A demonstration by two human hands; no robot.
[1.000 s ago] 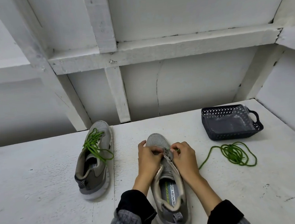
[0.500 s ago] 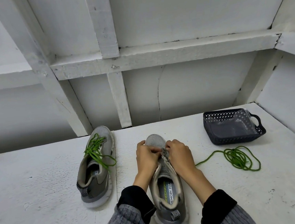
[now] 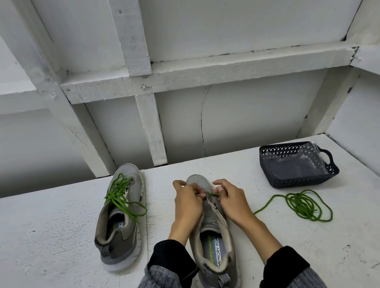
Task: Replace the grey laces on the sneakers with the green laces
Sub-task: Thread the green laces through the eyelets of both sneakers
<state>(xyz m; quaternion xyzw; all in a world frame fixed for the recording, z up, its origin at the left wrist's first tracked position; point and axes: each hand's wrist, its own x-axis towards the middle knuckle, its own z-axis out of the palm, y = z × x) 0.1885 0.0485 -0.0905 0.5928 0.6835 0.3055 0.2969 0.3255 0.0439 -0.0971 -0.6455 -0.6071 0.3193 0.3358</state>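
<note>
The head view shows two grey sneakers, two hands, one loose green lace and one dark basket on a white table (image 3: 43, 237). The near sneaker (image 3: 213, 245) stands at the centre, toe pointing to 12 o'clock, heel toward the person, with no lacing visible along its eyelets. The left hand (image 3: 187, 207) lies on the sneaker's 9 o'clock side, fingers curled in toward the lowest eyelets near the toe; whether they pinch anything there cannot be told. The right hand (image 3: 234, 200) lies on the 3 o'clock side, its fingers bent and pinching the tip of the green lace (image 3: 304, 205) right at the front eyelets, so the lace end sits between the two sets of fingertips, touching the shoe. From under the right hand the lace runs out toward 3 o'clock and piles in a loose coil on the table, well apart from the sneaker. The second sneaker (image 3: 119, 219) stands at 9 o'clock of the hands, toe also to 12 o'clock, already threaded with a green lace whose loose loops (image 3: 122, 199) spill over its tongue and right side. The basket (image 3: 298, 168) sits at 2 o'clock, just beyond the coil, with a clear plastic bag inside it. Both forearms wear grey ribbed sleeves with black cuffs.
</note>
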